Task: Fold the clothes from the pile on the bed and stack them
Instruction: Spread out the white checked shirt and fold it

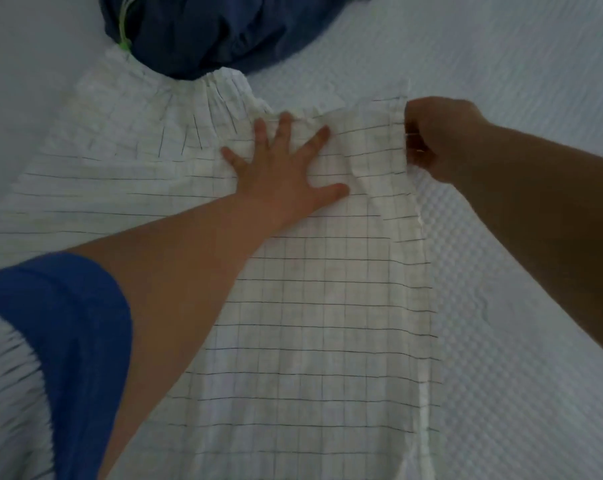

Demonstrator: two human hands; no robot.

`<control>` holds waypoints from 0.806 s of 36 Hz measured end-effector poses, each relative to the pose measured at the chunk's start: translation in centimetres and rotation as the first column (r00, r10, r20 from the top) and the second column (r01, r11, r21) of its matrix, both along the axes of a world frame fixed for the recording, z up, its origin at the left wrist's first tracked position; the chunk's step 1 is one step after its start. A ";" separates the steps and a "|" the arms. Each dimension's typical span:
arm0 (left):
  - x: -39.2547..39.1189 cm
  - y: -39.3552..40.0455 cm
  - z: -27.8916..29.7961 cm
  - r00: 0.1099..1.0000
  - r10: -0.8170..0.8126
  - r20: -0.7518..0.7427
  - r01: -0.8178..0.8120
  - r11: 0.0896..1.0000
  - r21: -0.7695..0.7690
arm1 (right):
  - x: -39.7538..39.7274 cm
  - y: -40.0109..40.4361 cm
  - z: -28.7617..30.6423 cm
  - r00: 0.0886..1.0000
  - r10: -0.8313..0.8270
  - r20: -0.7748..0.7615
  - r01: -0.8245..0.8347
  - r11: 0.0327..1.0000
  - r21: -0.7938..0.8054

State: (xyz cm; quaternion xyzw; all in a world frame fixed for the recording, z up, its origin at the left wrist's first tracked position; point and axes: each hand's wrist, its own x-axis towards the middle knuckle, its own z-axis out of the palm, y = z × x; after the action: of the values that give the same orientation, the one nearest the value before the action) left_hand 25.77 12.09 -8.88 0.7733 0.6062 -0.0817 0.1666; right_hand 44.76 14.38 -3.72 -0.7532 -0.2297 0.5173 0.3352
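A white garment with a thin dark grid pattern lies spread flat over the bed, reaching from the near edge up to the middle. My left hand presses flat on its upper part, fingers spread wide. My right hand grips the garment's upper right edge, fingers curled round the hem. Beyond the garment lies a crumpled dark blue piece of clothing with a bright green cord at its left side; it overlaps the white garment's far end.
The bed is covered by a white textured bedspread, bare to the right of the garment and at the far left. My blue sleeve fills the lower left corner.
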 end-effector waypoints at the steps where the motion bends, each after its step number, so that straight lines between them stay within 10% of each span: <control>1: 0.3 0.1 0.0 1.000 0.014 -0.013 -0.014 1.000 -0.001 | 0.2 0.4 -0.2 1.000 0.007 0.008 -0.007 1.000 0.019; 8: 1.7 0.8 -1.1 0.996 0.052 -0.075 -0.053 0.998 -0.015 | 0.6 0.0 -0.8 0.812 -0.047 0.581 -0.114 0.965 0.237; 11: 1.1 0.8 -0.8 0.999 0.027 0.030 -0.028 0.999 0.025 | -2.5 -2.9 -1.3 0.589 0.120 0.799 -0.583 0.747 0.318; 14: -1.9 -0.4 -0.4 0.987 -0.057 0.152 0.030 0.985 0.170 | -4.1 -5.1 -3.3 0.208 0.449 0.869 -0.864 0.500 -0.052; 17: -7.2 -2.1 -0.7 0.997 -0.057 0.051 0.046 0.978 0.205 | -2.5 -5.0 -5.2 0.016 0.632 0.775 -0.785 0.488 -0.382; 21: -14.2 -2.5 -1.0 0.994 0.022 -0.106 -0.012 0.996 0.090 | -2.3 -4.0 -5.1 0.006 0.623 0.782 -0.729 0.538 -0.423; 29: -21.0 0.1 0.0 0.953 0.295 0.060 -0.301 0.930 0.208 | -7.8 0.2 -3.5 0.080 0.595 0.800 -0.734 0.578 -0.356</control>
State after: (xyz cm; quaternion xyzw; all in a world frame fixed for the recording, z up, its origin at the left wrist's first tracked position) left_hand 4.77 12.17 -8.90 0.6868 0.7195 0.0214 0.1008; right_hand 36.91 14.58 -7.20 -0.6843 -0.7146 0.1354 -0.0532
